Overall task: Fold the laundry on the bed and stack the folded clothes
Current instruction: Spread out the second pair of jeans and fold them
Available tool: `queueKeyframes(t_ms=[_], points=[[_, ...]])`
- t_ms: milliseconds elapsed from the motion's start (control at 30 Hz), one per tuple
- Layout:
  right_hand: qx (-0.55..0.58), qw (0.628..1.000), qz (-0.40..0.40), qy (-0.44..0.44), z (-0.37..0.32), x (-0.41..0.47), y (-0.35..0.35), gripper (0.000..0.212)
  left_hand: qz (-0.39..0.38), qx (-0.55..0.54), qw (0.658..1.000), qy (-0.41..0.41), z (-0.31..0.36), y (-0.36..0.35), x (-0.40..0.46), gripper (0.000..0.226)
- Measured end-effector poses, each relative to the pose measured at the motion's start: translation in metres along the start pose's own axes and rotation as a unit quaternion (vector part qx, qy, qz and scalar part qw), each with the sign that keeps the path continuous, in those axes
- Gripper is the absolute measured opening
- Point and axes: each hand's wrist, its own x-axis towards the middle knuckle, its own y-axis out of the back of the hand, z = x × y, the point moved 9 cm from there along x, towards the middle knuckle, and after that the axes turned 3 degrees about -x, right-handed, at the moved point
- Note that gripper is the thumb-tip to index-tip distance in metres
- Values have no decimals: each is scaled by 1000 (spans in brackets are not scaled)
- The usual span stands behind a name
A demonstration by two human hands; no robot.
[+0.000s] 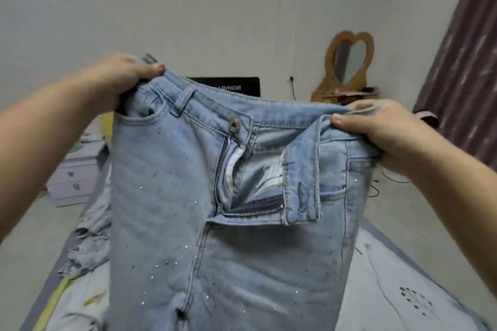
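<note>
A pair of light blue jeans (166,196) with small sparkling studs hangs upright in front of me, front side facing me, its fly unzipped and unbuttoned. My left hand (121,78) grips the left end of the waistband, thumb on top. At the right end, my right hand (376,129) grips the waistband, thumb pressed on the front. The legs drop out of view at the bottom. Beneath the jeans lies the bed (403,290) with a pale printed sheet.
A crumpled grey patterned garment (86,244) lies on the bed's left side. A white drawer unit (75,177) stands at the left. Against the far wall are a black box (231,86) and a heart-shaped mirror (349,62). A dark curtain (462,75) hangs at right.
</note>
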Motion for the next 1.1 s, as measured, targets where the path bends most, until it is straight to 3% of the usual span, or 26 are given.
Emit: queueKeyframes(t_ms=[200, 500, 833, 1100], points=[[-3, 988, 33, -153, 172, -25, 9, 20, -92, 45, 986, 128, -131, -103, 4, 22], [-63, 965, 51, -248, 351, -34, 72, 28, -184, 96, 965, 160, -250, -269, 18, 9], [-106, 946, 84, -295, 498, 46, 163, 23, -195, 121, 963, 141, -335, -462, 90, 10], [-138, 938, 72, -309, 606, 123, 203, 18, -179, 113, 962, 173, -420, -557, 148, 10]])
